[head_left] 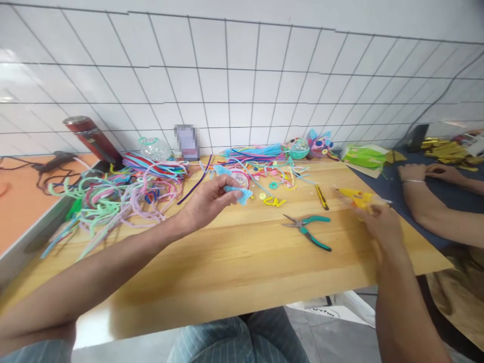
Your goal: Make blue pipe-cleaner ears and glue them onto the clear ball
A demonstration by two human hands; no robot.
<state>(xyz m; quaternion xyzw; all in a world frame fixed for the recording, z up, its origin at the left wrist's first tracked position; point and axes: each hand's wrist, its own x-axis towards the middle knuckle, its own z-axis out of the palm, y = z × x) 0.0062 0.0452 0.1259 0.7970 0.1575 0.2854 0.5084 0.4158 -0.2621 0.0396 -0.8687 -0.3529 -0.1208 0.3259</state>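
A wooden worktop (pixel 227 262) carries everything at hand, its far edge close to the tiled wall. Pipe cleaners (pixel 109 209) lie in a tangle along its left edge, and a red flask (pixel 94 138) leans by the far left corner. The two hands are well apart: the left hand (pixel 212 199) is over the middle, thumb and fingers pinched together, while the right hand (pixel 381 222) is at the right edge, fingers at a yellow glue gun (pixel 355 195); blur means I cannot tell whether they grip it. Pliers (pixel 304 223) lie with spread handles between the middle and the right edge, and a cutter knife (pixel 321 197) lies just beyond them, towards the far edge. Smallest is the blue piece (pixel 244 194), clamped in the left fingertips. The step in hand seems to be handling the gun with the piece held ready; the next move probably calls for a secure grip on the gun and a steady left pinch.
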